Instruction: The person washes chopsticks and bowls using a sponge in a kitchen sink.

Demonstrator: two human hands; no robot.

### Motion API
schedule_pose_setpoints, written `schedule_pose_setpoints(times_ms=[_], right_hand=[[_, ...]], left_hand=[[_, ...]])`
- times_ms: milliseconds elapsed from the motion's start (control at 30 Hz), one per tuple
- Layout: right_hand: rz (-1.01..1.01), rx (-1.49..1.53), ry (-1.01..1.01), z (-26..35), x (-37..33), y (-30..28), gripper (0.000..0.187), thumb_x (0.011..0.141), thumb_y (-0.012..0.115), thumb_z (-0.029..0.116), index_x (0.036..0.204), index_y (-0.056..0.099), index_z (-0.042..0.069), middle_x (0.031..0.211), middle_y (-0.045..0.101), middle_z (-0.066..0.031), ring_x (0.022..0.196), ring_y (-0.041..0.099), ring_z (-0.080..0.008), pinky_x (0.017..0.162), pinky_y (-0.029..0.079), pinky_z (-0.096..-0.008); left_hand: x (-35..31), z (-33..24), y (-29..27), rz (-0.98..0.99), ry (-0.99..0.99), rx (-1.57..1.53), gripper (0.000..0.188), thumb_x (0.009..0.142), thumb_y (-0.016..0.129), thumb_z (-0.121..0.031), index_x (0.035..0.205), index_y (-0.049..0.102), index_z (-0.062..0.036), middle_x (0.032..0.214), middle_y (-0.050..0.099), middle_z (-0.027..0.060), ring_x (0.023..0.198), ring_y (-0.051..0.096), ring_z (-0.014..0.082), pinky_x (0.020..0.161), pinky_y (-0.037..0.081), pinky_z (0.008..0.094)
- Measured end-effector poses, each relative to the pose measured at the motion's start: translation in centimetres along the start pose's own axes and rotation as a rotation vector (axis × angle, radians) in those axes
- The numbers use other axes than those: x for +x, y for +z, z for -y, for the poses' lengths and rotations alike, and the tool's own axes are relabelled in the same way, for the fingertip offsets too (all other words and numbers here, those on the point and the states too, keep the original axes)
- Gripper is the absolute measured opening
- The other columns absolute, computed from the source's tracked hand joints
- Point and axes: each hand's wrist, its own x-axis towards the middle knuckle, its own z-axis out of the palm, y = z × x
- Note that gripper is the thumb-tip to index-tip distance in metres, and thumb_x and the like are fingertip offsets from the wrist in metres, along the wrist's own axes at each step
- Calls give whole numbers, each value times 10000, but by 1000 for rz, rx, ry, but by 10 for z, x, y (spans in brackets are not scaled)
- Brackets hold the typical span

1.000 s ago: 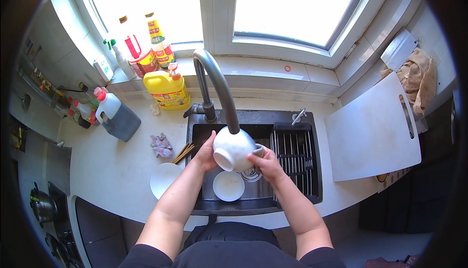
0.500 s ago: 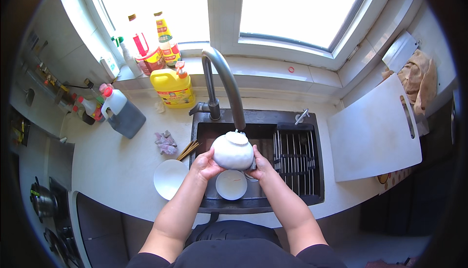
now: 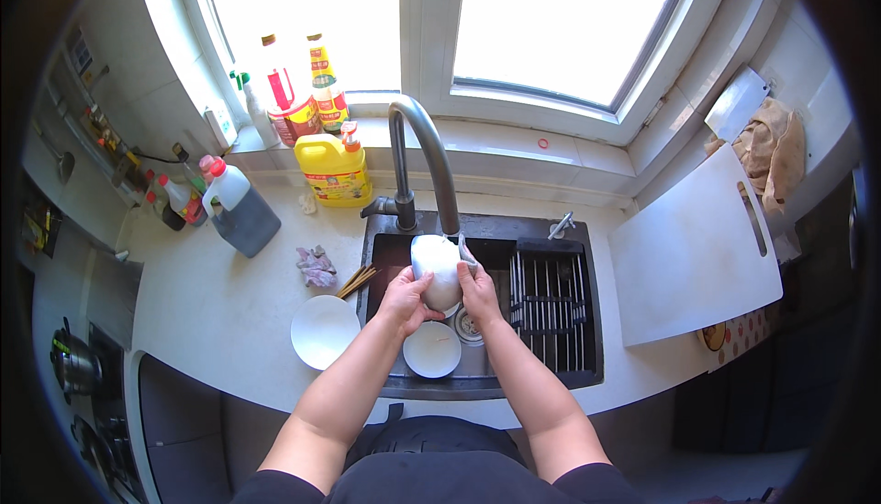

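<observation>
Bowl (image 3: pixel 437 268), white, held between two hands over the sink (image 3: pixel 503 385), tilted, its outer wall toward the viewer. Left hand (image 3: pixel 407 299): curled on the bowl's left and near side, thumb laid on the wall, fingers under the lower edge. Right hand (image 3: pixel 479 293): narrow, closed on the bowl's right side, with a grey cloth (image 3: pixel 468 254) between hand and bowl. Tap (image 3: pixel 428 137): arched, spout end just beyond the bowl's far edge.

Small bowl (image 3: pixel 432 351): white, in the sink, below and nearer the body than the held bowl, close to the front rim. Drain (image 3: pixel 468 325): partly visible beside it. Rack (image 3: pixel 552 307): fills the sink's right side; a strip of basin separates it from the right hand. Chopsticks (image 3: pixel 356 282): across the left rim, near the left hand. Dish (image 3: pixel 325 333): white, on the counter (image 3: pixel 206 321), just beside the left rim.
</observation>
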Motion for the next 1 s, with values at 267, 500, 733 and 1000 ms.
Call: schedule_pose_setpoints(times_ms=[267, 500, 733, 1000], right_hand=[[-157, -94, 157, -22, -23, -27, 381, 908, 531, 352, 934, 639, -13, 844, 652, -70, 777, 581, -134, 736, 450, -281], [112, -756, 378, -50, -45, -24, 447, 860, 528, 385, 886, 618, -53, 860, 626, -249, 850, 600, -389, 760, 453, -431], [337, -1079, 274, -79, -61, 14, 330, 843, 571, 329, 895, 621, 7, 846, 645, -199, 825, 612, -359, 731, 463, -426], [1062, -1524, -38, -140, -81, -13, 249, 798, 606, 338, 924, 666, 132, 939, 629, -102, 928, 595, -284, 772, 480, -407]], left_hand=[[-34, -9, -35, -34, -51, -235, 257, 918, 511, -213, 1161, 475, -138, 1153, 550, 114, 1072, 532, 378, 795, 375, 700], [-97, -8, -51, -86, 395, 502, 190, 865, 586, -113, 1038, 601, -35, 937, 651, 103, 886, 629, 242, 737, 512, 378], [-129, 22, -92, -483, 1034, 1584, 149, 740, 605, -27, 882, 634, -62, 821, 658, 60, 807, 594, 245, 802, 395, 388], [-130, 46, -121, -665, 923, 1726, 144, 765, 563, -55, 889, 633, -78, 835, 658, 35, 858, 585, 222, 903, 315, 513]])
